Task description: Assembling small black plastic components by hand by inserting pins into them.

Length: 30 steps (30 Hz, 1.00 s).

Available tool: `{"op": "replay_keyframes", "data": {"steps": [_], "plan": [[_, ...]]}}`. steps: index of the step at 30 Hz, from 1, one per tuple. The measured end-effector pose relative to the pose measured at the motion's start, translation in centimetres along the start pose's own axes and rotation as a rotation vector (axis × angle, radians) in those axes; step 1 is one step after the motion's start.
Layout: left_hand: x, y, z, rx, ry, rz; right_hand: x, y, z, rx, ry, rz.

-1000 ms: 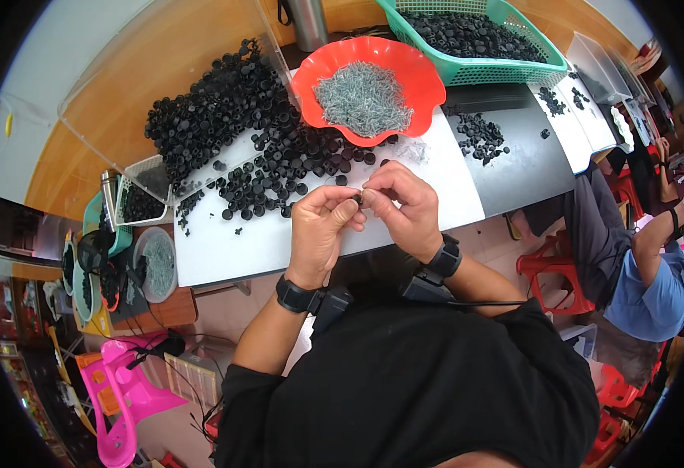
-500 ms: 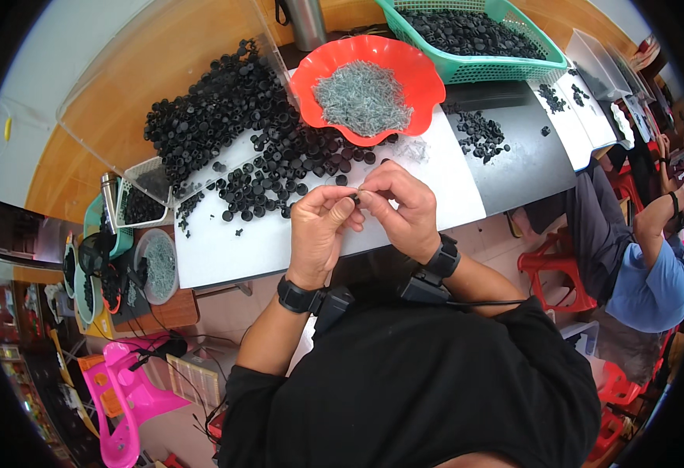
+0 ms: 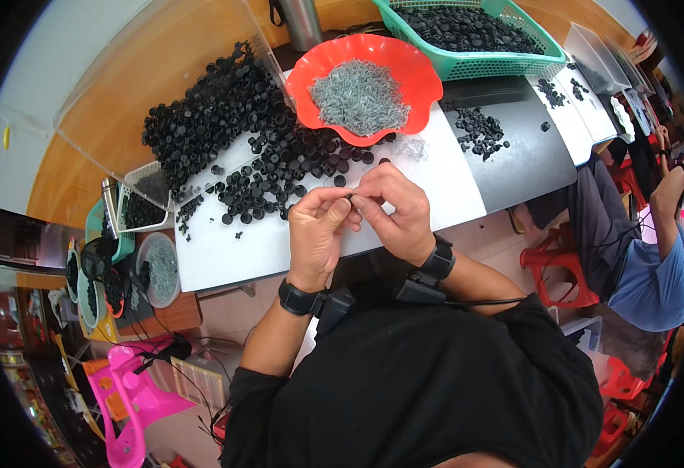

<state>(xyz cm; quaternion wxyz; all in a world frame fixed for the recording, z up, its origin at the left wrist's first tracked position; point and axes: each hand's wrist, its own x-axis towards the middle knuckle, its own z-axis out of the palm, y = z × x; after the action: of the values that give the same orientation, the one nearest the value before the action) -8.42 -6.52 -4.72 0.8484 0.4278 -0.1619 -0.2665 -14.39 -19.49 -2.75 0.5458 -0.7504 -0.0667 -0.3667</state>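
Observation:
Above the near edge of the white table (image 3: 209, 256), my two hands meet fingertip to fingertip. My left hand (image 3: 318, 226) pinches with thumb and index finger, and my right hand (image 3: 396, 207) pinches against it. A small black part (image 3: 349, 198) shows between the fingertips; most of it is covered by them. Just beyond my hands lie loose round black caps (image 3: 268, 187), spread out from a large heap (image 3: 209, 117). A red scalloped bowl (image 3: 428, 93) full of small silvery metal pieces (image 3: 361, 97) stands past my right hand.
A green basket (image 3: 490, 65) of black parts stands at the far right. More black parts (image 3: 478, 132) lie on a dark board (image 3: 529, 132). A clear bin (image 3: 84, 125) surrounds the heap. Left are a bowl of metal pieces (image 3: 162, 269) and a pink stool (image 3: 131, 390). Another person (image 3: 646, 288) sits right.
My hands have shifted very slightly left, fingertips still together. The right fingers have closed further over the small black part, which shows less. At right, the other person's arm has moved.

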Motion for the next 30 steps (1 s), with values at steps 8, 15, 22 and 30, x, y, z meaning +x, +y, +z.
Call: {"op": "replay_keyframes", "data": {"steps": [8, 15, 22, 30], "plan": [[0.3, 0.1, 0.0, -0.04, -0.024, -0.012, 0.0, -0.1, -0.3, -0.024, -0.013, 0.0], [0.5, 0.6, 0.8, -0.072, 0.012, -0.057, 0.0, -0.5, -0.4, -0.074, 0.017, 0.002], [-0.3, 1.1, 2.0, -0.007, -0.043, -0.087, 0.1, -0.8, -0.9, -0.151, -0.018, -0.073], [-0.5, 3.0, 2.0, 0.278, -0.053, -0.136, 0.1, -0.4, -2.0, -0.183, -0.005, -0.049]]}}
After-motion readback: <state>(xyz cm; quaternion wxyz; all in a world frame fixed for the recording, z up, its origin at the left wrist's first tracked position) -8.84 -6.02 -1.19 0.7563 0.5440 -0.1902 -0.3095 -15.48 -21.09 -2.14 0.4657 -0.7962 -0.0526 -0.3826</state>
